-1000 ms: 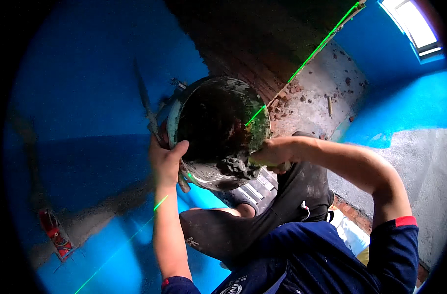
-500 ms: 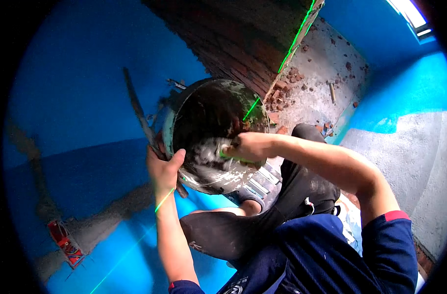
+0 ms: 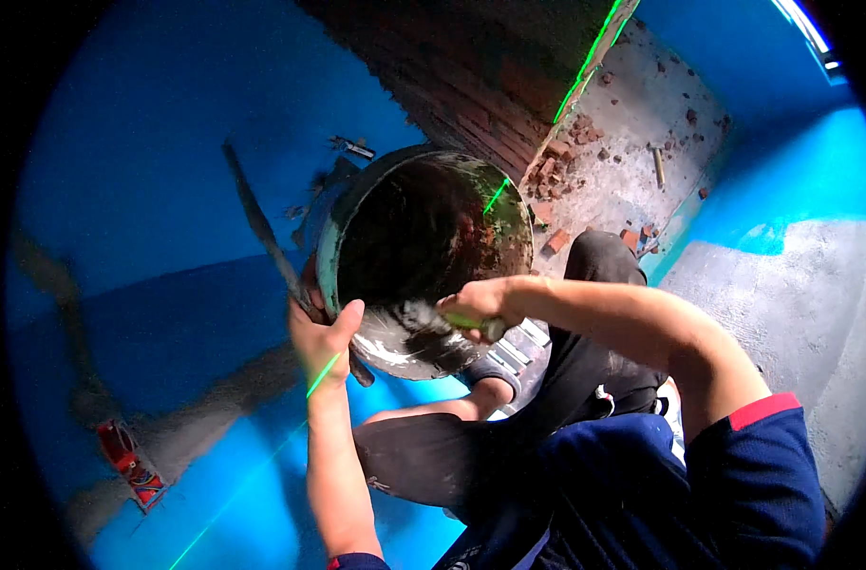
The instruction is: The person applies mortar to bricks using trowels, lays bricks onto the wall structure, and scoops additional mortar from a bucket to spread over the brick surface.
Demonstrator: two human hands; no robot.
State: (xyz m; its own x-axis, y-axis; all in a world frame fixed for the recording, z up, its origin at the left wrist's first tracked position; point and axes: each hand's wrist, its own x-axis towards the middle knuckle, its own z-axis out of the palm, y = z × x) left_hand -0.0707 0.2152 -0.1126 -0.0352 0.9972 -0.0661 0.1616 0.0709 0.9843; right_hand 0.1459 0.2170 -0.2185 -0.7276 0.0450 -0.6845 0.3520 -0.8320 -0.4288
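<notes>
A round, mortar-smeared bucket (image 3: 433, 358) is tipped so that its wide mouth faces me. At its left rim, my left hand (image 3: 324, 332) holds on, with the thumb over the edge and the other fingers mostly hidden. A dark, crusted stick (image 3: 262, 228) runs slantwise past that hand; whether the fingers also grip it, I cannot tell. My right hand (image 3: 480, 302) is closed round the green handle of what looks like a trowel (image 3: 417, 315). Its pale blade is smeared by motion at the bucket's lower inner wall. Deep inside, the bucket is too dark to make out.
Blue walls surround me, one with a red electrical box (image 3: 129, 465) and a rough channel. Ahead stands a bare brick section (image 3: 471, 76) with a green laser line down its edge. Broken bricks (image 3: 552, 171) litter the floor, where a short handle-like piece (image 3: 658, 167) lies.
My right hand has moved slightly down and to the right with the trowel, toward the bucket's near rim. My left hand keeps its hold, and the stick's upper end has swung left.
</notes>
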